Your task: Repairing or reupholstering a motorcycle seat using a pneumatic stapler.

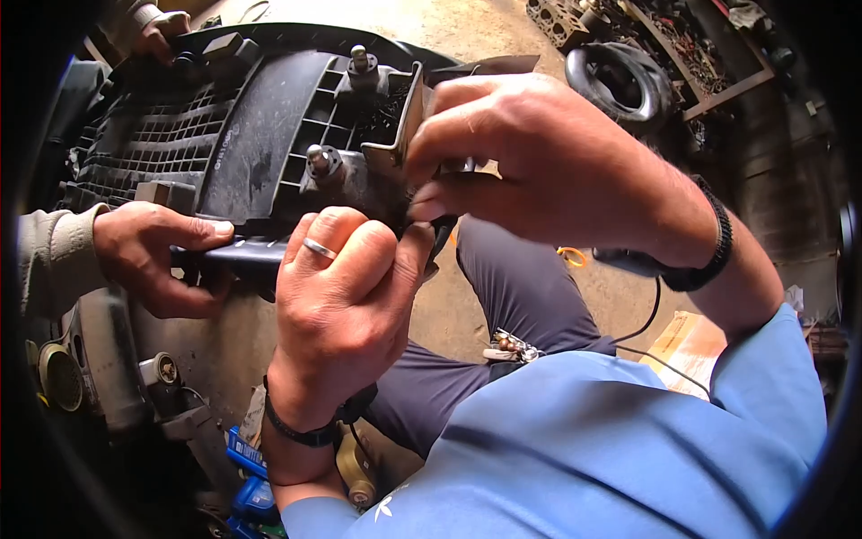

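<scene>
A black plastic panel (256,117) with gridded sections and two metal posts (321,163) lies across the upper left of the view, above my lap. My left hand (346,296), with a ring, is closed on its near edge at the right end. My right hand (530,162) is curled at that end beside a metal bracket (391,148); what its fingertips hold is hidden. A co-worker's hand (157,256) grips the near left edge, and another hand (157,40) holds the far left edge.
A concrete floor (476,40) shows around my legs. A black rubber ring (620,76) and a metal frame (745,81) of scrap sit at upper right. Metal parts (108,359) and blue plastic items (251,490) lie at lower left. Cardboard (678,341) lies right of my leg.
</scene>
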Demonstrator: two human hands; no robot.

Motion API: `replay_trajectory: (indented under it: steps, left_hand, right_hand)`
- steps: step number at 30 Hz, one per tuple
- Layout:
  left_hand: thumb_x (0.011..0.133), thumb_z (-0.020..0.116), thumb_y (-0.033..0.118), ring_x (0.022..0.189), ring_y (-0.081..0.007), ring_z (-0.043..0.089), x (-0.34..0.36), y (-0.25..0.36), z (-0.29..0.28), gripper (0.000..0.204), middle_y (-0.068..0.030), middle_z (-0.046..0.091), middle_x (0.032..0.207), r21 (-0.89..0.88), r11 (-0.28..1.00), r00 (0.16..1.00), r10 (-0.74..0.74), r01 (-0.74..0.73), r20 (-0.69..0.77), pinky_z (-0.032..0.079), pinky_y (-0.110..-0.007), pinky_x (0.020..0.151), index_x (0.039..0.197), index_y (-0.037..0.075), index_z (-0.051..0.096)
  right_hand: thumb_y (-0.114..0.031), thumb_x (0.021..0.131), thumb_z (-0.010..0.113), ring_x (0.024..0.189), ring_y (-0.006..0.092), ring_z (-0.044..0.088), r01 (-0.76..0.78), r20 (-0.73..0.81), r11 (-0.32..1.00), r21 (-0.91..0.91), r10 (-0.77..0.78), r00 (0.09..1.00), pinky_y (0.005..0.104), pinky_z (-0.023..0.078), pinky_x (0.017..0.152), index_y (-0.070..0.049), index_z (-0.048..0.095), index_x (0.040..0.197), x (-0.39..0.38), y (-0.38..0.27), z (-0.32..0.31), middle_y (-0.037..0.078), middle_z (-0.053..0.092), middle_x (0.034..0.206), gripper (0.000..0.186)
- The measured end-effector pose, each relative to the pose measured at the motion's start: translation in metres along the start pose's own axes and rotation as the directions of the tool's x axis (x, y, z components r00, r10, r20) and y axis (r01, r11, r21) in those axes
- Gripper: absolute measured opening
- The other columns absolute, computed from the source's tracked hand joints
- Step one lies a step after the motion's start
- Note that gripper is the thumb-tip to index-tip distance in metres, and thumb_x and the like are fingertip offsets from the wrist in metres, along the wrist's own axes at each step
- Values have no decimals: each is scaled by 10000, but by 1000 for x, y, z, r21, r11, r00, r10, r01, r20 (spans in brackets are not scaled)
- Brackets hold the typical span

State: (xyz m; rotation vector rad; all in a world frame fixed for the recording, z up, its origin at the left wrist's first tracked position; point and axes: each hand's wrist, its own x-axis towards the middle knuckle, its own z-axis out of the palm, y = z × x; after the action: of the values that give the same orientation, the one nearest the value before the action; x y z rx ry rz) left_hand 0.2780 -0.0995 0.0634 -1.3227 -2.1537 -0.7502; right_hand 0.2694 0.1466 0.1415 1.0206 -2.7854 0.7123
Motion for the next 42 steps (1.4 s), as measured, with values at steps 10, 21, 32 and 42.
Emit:
replay_trajectory:
  steps: [10, 21, 32, 42]
  left_hand:
    - [716, 897, 59, 882, -285, 632, -5, -6, 6, 477, -56, 577, 899, 12, 1000, 999, 6, -6, -43, 537, -429, 807, 1189, 11, 853]
    - [716, 889, 42, 885, -293, 645, -2, -8, 7, 443, -65, 582, 909, -29, 999, 994, 27, -30, -102, 548, -434, 807, 1153, -11, 844]
    - [769, 826, 54, 886, -250, 651, 1, -9, 9, 244, -55, 569, 884, -2, 998, 993, 58, -59, -106, 543, -410, 771, 1005, -11, 821]
    - [708, 905, 62, 904, -297, 660, 1, -4, 7, 414, -66, 610, 928, -13, 1000, 999, -22, 21, -48, 563, -449, 830, 1112, 7, 832]
  right_hand:
    - [-54, 930, 856, 953, 351, 751, -157, 236, 986, -54, 166, 958, 443, 602, 843, -40, 836, 1072, 4, 3, 8, 127, 742, 990, 144]
    - [-48, 961, 776, 808, 199, 779, -338, 15, 849, 405, 363, 932, 379, 627, 769, 39, 838, 1084, 2, -8, 22, 167, 820, 878, 162]
    - [-96, 948, 905, 864, 159, 705, -202, -32, 979, -8, 202, 979, 319, 560, 743, -44, 826, 1131, 0, -20, -18, 60, 719, 1004, 206]
    - [-3, 921, 833, 891, 289, 739, -280, 70, 954, 104, 274, 959, 401, 583, 789, -30, 810, 1081, -12, -1, 13, 125, 719, 929, 164]
